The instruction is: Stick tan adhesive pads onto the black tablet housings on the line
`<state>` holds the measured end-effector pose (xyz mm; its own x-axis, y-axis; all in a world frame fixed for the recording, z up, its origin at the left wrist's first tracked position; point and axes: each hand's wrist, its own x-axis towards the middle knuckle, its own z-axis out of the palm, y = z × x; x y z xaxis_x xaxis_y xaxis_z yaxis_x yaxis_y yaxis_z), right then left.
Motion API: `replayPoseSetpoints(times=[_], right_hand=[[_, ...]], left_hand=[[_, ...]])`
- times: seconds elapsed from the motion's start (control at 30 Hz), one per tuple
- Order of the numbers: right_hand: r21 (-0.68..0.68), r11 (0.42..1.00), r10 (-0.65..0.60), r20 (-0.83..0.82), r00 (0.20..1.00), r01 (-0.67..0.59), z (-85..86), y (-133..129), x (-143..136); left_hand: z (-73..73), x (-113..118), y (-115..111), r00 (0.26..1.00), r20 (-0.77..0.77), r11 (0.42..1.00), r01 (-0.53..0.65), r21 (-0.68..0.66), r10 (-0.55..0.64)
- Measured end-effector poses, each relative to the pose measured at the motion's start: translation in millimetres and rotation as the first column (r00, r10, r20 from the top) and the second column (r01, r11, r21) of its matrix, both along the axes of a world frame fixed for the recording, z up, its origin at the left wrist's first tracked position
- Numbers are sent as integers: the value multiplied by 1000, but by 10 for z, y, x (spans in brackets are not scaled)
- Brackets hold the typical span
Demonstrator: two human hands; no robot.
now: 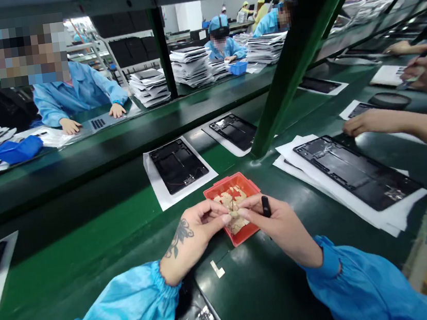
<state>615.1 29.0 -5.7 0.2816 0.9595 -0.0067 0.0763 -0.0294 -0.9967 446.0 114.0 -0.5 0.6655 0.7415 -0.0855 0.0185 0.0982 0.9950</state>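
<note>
Both hands meet over a red tray (254,180) that holds many small beige pieces (237,194). My left hand (197,230), with a tattoo near the wrist, pinches a small beige piece (234,213) between thumb and forefinger. From the other side my right hand (279,222), wearing a black ring, has its fingertips pressed at the same piece. An L-shaped pale piece (217,269) lies on the green table (260,284) in front of the tray. Below my left wrist, a dark device panel (194,318) is partly hidden by the sleeve.
Black panels on white sheets lie behind the tray (178,165) and to its right (358,170). A green slanted post (287,62) rises behind it. At the right another person's hand (372,122) reaches in. Across the line a person in blue (80,90) works.
</note>
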Motion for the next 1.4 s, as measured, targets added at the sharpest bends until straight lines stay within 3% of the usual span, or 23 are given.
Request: replayPoseSetpoints(times=[0.17, 0.3, 0.47, 0.57, 0.7, 0.87, 1.07, 1.27, 1.4], right_hand=[[38, 999, -7, -77, 997, 10, -24, 7, 35], [62, 998, 0, 6, 1000, 0, -42, -10, 72], [233, 972, -19, 189, 982, -26, -27, -4, 132], [207, 978, -43, 208, 977, -1, -61, 9, 148], [195, 981, -31, 164, 986, -1, -120, 13, 116], [216, 976, -85, 206, 975, 39, -144, 35, 102], [213, 976, -86, 197, 977, 43, -155, 29, 115], [174, 984, -55, 135, 989, 31, -181, 28, 96], [173, 983, -90, 151, 984, 63, -162, 42, 99]], left_hand=[[4, 163, -30, 995, 81, 998, -50, -40, 53], [31, 200, -18, 991, 122, 996, -36, -86, 46], [36, 234, -48, 981, 189, 965, 5, -264, 47], [38, 260, -88, 972, 226, 922, 34, -385, 59], [39, 302, -120, 969, 230, 899, 18, -438, 93], [40, 316, -113, 973, 212, 912, 0, -411, 95], [58, 292, -108, 991, 112, 984, -57, -166, 76], [-1, 249, -83, 999, 14, 994, -46, -96, 47], [-30, 210, -33, 999, 36, 996, -18, -91, 21]])
